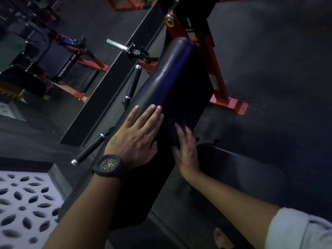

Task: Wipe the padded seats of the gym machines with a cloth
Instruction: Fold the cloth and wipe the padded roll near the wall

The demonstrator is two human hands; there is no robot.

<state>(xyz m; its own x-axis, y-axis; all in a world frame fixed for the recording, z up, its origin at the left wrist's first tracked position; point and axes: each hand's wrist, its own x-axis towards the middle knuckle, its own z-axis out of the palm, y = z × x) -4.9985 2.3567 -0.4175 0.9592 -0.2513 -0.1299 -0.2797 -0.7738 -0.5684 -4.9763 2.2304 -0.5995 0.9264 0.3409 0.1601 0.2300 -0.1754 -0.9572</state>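
Single cam, strapped to the person's head, wide-angle so the edges bend a bit. It's pointed steeply down and slightly forward, close over the black pad [170, 78], which runs from 6 o'clock up toward 12. Left hand [136, 133] and right hand [185, 150] land dead centre, a bare foot [222, 238] peeks in at 5, dark floor [269, 51] fills 2.

We see a short chrome weight peg [116, 44] jutting out beside a wall mirror [45, 51] that reflects red-framed machines. One black rubber-gripped handle with chrome caps [133, 83] hangs below the peg, with a second black handle [93, 144] lower still. A white panel pierced with leaf-shaped holes [23, 203] fills the lower left corner. A red steel foot plate [231, 104] rests on the dark speckled floor [278, 60].
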